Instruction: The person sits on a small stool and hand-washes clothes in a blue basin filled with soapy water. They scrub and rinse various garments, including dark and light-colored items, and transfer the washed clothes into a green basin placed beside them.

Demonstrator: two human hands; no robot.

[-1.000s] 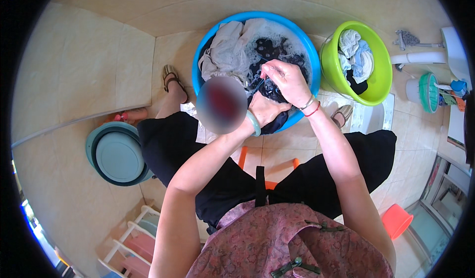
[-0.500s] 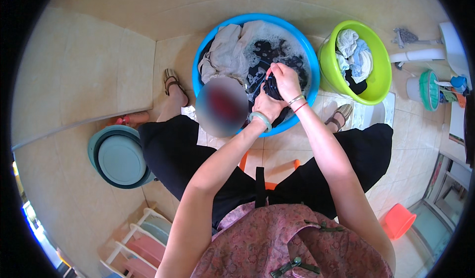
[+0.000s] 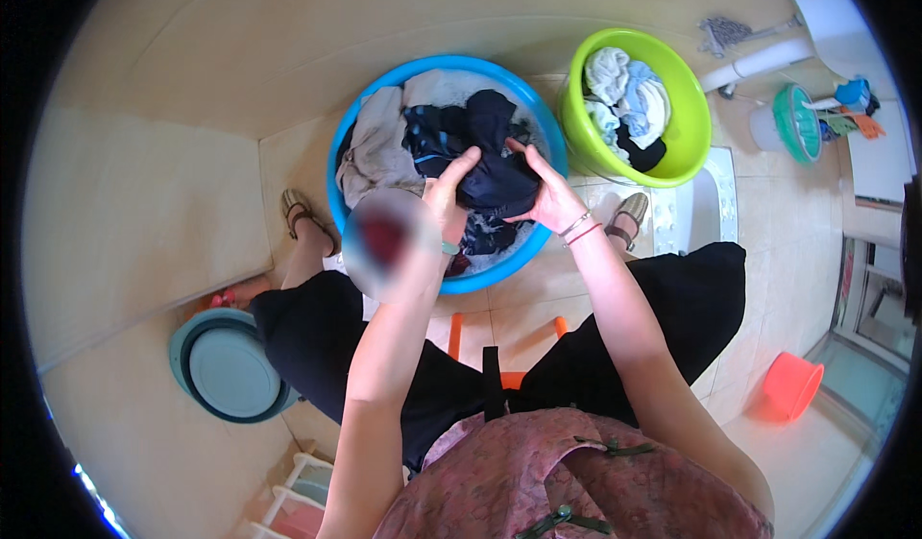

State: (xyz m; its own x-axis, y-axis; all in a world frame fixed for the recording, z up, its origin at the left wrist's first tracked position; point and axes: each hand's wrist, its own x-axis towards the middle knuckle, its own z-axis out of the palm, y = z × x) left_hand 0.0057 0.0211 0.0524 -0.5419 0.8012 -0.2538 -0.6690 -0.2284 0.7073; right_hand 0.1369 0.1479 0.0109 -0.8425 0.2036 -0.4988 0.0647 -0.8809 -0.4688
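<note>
Over the soapy water in a blue basin (image 3: 544,107), both my hands hold a dark wet garment (image 3: 497,174); its exact kind is unclear. My left hand (image 3: 448,201) grips its left side, thumb on top. At the right side, my right hand (image 3: 551,193) has the thumb above and the fingers partly tucked under the cloth. A grey-beige garment (image 3: 375,145) is bunched along the basin's left side. More dark cloth (image 3: 492,236) lies in the suds below my hands. A round blurred patch hides the basin's lower left edge and part of my left wrist.
Right of the basin stands a lime-green bucket (image 3: 696,145) with white, light-blue and black clothes (image 3: 639,97) inside. Beyond it is a white squat toilet (image 3: 716,203). A teal basin (image 3: 230,376) sits at left, an orange-red bucket (image 3: 794,385) at right, an orange stool (image 3: 514,380) beneath me.
My hands were close together, squeezing a bunched dark garment. Now they are apart, with the cloth loosened and spread between them. The whole view has shifted a little.
</note>
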